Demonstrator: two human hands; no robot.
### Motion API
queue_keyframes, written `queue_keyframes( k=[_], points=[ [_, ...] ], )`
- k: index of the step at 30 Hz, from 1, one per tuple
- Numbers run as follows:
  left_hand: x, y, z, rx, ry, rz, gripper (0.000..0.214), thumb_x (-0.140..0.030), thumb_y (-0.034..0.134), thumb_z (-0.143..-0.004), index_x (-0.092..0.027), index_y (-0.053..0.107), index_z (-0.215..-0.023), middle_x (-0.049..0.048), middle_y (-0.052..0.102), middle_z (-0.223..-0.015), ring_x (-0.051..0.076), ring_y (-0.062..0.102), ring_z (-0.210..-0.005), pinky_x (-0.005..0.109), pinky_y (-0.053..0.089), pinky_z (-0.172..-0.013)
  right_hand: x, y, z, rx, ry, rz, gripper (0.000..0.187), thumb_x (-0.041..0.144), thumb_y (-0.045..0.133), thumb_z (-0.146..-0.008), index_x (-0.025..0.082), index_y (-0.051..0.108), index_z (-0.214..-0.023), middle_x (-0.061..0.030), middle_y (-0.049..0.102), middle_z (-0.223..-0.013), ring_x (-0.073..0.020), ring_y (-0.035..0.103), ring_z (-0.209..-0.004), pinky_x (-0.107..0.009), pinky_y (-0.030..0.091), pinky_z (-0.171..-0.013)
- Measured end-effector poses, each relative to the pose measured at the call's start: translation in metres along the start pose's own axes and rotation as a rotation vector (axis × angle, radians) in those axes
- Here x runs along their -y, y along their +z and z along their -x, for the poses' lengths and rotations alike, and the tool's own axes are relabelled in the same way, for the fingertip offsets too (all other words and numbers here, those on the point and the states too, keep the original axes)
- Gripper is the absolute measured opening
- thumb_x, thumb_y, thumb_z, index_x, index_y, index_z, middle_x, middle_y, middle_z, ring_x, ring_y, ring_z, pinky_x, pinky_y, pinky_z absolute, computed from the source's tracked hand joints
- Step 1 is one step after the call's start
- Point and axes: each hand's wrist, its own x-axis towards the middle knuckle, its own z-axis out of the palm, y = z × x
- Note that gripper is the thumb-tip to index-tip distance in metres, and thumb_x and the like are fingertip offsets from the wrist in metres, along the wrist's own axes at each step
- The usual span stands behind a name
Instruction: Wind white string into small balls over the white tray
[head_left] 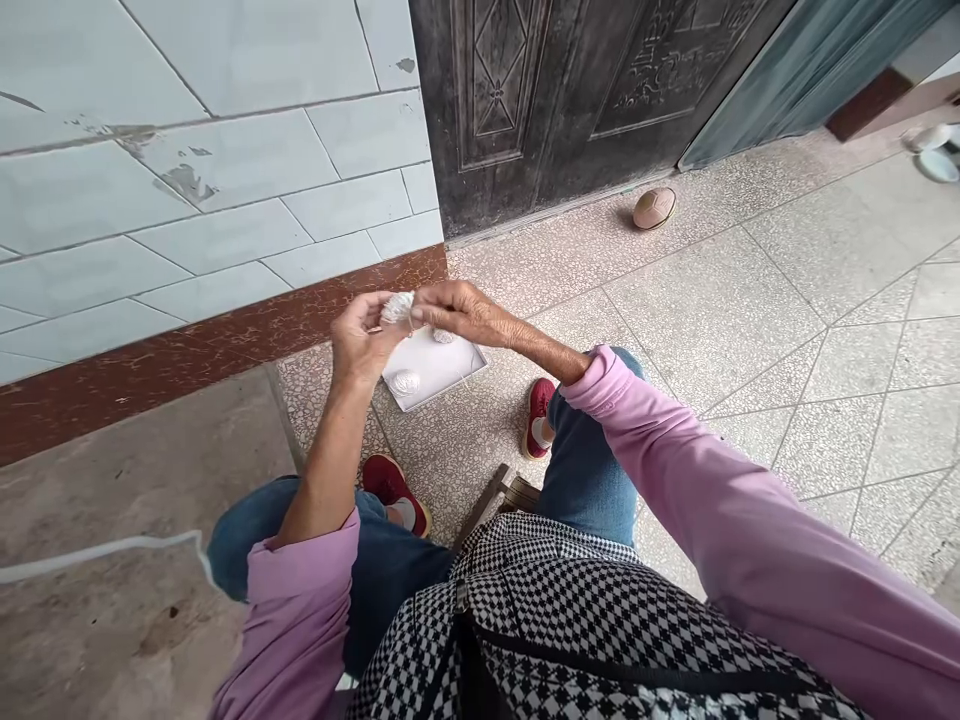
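A small white ruffled piece, like a pompom or flower (pixel 397 308), is between my hands, above the floor in front of my knees. My left hand (pixel 361 335) holds it from the left, fingers curled around it. At its right edge, my right hand (pixel 466 312) is closed in a pinch; whether a fine thread is also between the fingertips is too small to tell. Just below, a shallow white tray or box lid (pixel 448 378) lies on the floor. In it are a similar white ruffled piece (pixel 406 383) and another (pixel 443 336), partly hidden by my right hand.
A tiled wall (pixel 247 190) with a brown base stands ahead on the left, beside a dark carved door (pixel 540 100). A ball (pixel 654 208) rests near the door. A white strip (pixel 135 545) runs to my left knee. Part of a low stool (pixel 517 495) shows under me.
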Motion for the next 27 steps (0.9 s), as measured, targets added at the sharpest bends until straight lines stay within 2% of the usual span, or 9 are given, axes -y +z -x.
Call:
queue_keyframes(
  k=[3,5,9,13,16,18,22,25,27],
  points=[
    [-0.009,0.004,0.011,0.194,-0.053,-0.017,0.061,-0.038,0.117,-0.063,-0.022,0.089,-0.115,0.0059,0.089,-0.100,0.025,0.080,-0.085,0.036,0.066,-0.077,0.000,-0.018,-0.004,-0.137,0.058,0.090,0.042,0.038,0.068,-0.136,0.022,0.071,-0.098,-0.0047,0.073,-0.093,-0.0215,0.063,-0.095,-0.034,0.053,-0.089],
    [-0.015,0.005,0.016,0.292,-0.076,0.039,0.061,-0.040,0.116,-0.066,-0.022,0.090,-0.118,0.0079,0.091,-0.104,0.026,0.081,-0.085,0.036,0.067,-0.076,0.000,-0.025,-0.005,-0.174,0.104,0.131,0.042,0.034,0.068,-0.136,0.023,0.070,-0.095,-0.0055,0.071,-0.090,-0.0226,0.063,-0.096,-0.034,0.054,-0.088],
    [-0.022,0.009,0.017,0.373,-0.064,0.167,0.061,-0.040,0.116,-0.070,-0.023,0.090,-0.122,0.0103,0.092,-0.115,0.027,0.084,-0.095,0.037,0.071,-0.081,-0.007,-0.023,-0.004,-0.168,0.144,0.136,0.046,0.032,0.069,-0.135,0.024,0.064,-0.091,-0.0034,0.067,-0.087,-0.0210,0.062,-0.092,-0.034,0.050,-0.086],
    [-0.018,0.013,0.010,0.317,-0.032,0.293,0.070,-0.040,0.117,-0.072,-0.027,0.086,-0.134,0.0114,0.091,-0.130,0.030,0.086,-0.112,0.041,0.076,-0.095,-0.019,-0.008,-0.004,-0.091,0.182,0.114,0.047,0.027,0.066,-0.136,0.024,0.058,-0.089,-0.0003,0.062,-0.086,-0.0180,0.056,-0.087,-0.032,0.046,-0.081],
    [-0.010,0.013,0.005,0.271,-0.023,0.303,0.070,-0.048,0.116,-0.077,-0.026,0.084,-0.135,0.0135,0.089,-0.130,0.035,0.086,-0.121,0.048,0.078,-0.102,-0.024,0.002,-0.005,-0.023,0.191,0.129,0.042,0.018,0.065,-0.132,0.022,0.063,-0.091,0.0019,0.062,-0.082,-0.0174,0.055,-0.084,-0.031,0.046,-0.081],
    [-0.003,0.011,0.002,0.213,-0.024,0.289,0.069,-0.052,0.116,-0.076,-0.026,0.084,-0.132,0.0133,0.088,-0.126,0.035,0.086,-0.120,0.049,0.077,-0.101,-0.023,0.007,-0.003,0.021,0.212,0.140,0.034,0.016,0.067,-0.130,0.019,0.071,-0.097,0.0028,0.062,-0.079,-0.0178,0.057,-0.083,-0.031,0.047,-0.082],
    [0.011,0.006,-0.006,0.034,0.022,0.212,0.070,-0.055,0.115,-0.072,-0.028,0.081,-0.127,0.0098,0.087,-0.122,0.030,0.083,-0.108,0.041,0.074,-0.089,-0.014,0.015,0.002,0.150,0.263,0.186,0.030,0.016,0.070,-0.129,0.019,0.082,-0.102,0.0003,0.070,-0.081,-0.0191,0.061,-0.084,-0.033,0.051,-0.089],
    [0.016,0.007,-0.009,-0.068,0.080,0.102,0.067,-0.053,0.112,-0.071,-0.028,0.078,-0.124,0.0082,0.085,-0.121,0.030,0.083,-0.110,0.043,0.075,-0.095,-0.007,0.019,0.004,0.216,0.214,0.221,0.030,0.015,0.069,-0.128,0.018,0.084,-0.102,-0.0030,0.079,-0.093,-0.0204,0.066,-0.090,-0.034,0.054,-0.097],
    [0.016,0.009,-0.009,-0.077,0.094,0.001,0.063,-0.049,0.111,-0.073,-0.028,0.077,-0.123,0.0082,0.085,-0.121,0.032,0.083,-0.114,0.046,0.075,-0.101,-0.005,0.018,0.003,0.207,0.175,0.231,0.030,0.015,0.067,-0.130,0.017,0.083,-0.104,-0.0052,0.082,-0.101,-0.0205,0.069,-0.095,-0.035,0.055,-0.101]
  ],
)
